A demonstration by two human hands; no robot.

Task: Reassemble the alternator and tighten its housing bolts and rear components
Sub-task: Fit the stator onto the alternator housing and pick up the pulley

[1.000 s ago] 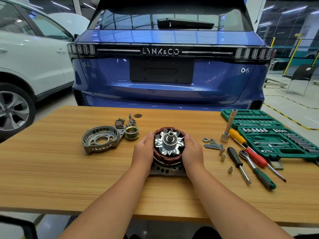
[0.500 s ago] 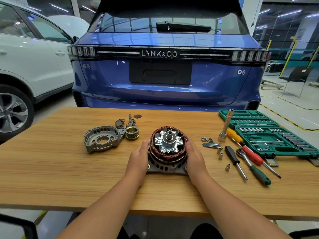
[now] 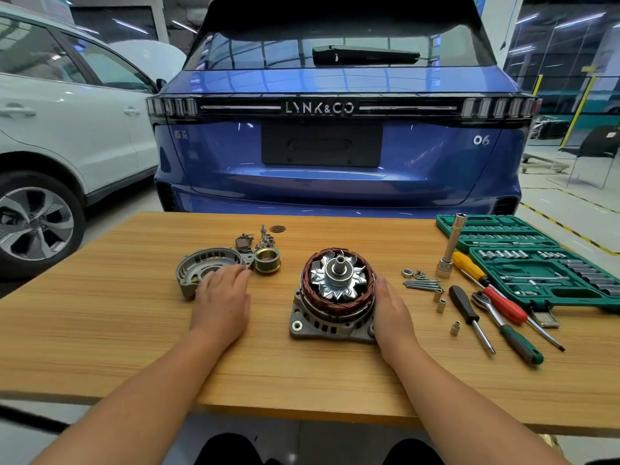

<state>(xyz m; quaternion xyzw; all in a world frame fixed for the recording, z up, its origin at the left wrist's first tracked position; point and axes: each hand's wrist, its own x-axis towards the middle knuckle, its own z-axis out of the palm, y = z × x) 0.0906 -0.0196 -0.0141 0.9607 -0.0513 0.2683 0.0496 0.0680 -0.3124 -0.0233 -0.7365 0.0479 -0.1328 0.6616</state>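
Note:
The alternator body (image 3: 335, 297), with copper stator windings and a silver rotor fan on top, stands on its grey front housing at the middle of the wooden table (image 3: 100, 330). My right hand (image 3: 391, 310) rests flat against its right side, fingers straight. My left hand (image 3: 223, 293) hovers over the near right edge of the loose grey rear housing cover (image 3: 198, 266), fingers relaxed and holding nothing. A grooved pulley (image 3: 267, 260) and small rear parts (image 3: 255, 241) lie just behind the cover. Long housing bolts (image 3: 422, 284), a nut and spacers lie to the right of the alternator.
Right of the bolts lie a tall socket extension (image 3: 451, 246), screwdrivers (image 3: 469, 315), a ratchet (image 3: 503, 325) and an open green socket case (image 3: 536, 263). A blue car's tail (image 3: 335, 146) stands close behind the table, a white car (image 3: 67, 129) to the left.
My left hand let go of the alternator's left side and moved left to the rear housing cover. My right hand stayed against the alternator.

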